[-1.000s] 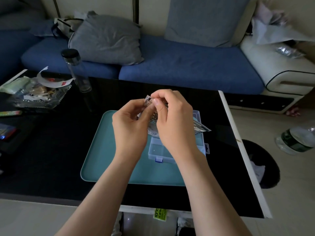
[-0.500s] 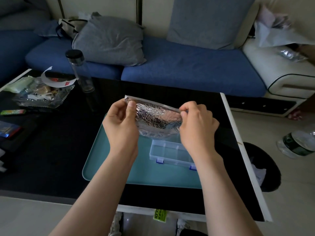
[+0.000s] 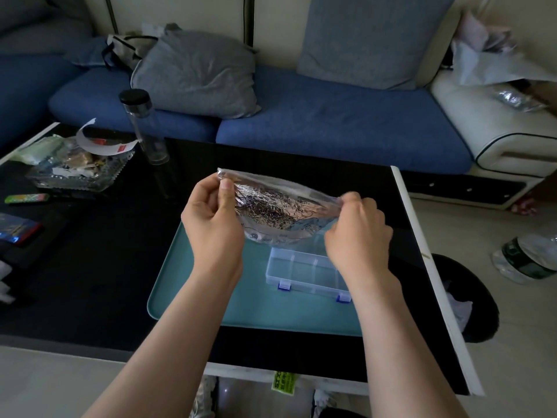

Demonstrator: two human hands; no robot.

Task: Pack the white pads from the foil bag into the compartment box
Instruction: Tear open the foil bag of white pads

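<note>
A crinkled silver foil bag (image 3: 277,209) hangs in the air above the teal tray (image 3: 193,285), stretched sideways between both hands. My left hand (image 3: 214,218) pinches its upper left corner. My right hand (image 3: 358,233) pinches its right end. Below the bag, on the tray, lies the clear compartment box (image 3: 304,271) with blue latches, its near right part hidden by my right wrist. No white pads show; the bag hides its contents.
The tray sits on a black glass table (image 3: 90,267) with a white right edge. A clear tube with a black cap (image 3: 144,128) and a glass dish of clutter (image 3: 75,170) stand at the back left. A blue sofa lies behind, a black bin (image 3: 470,300) at the right.
Both hands were bunched together on the bag a second ago. They have since drawn apart, left hand left and right hand right, stretching the bag wide and uncovering most of the box.
</note>
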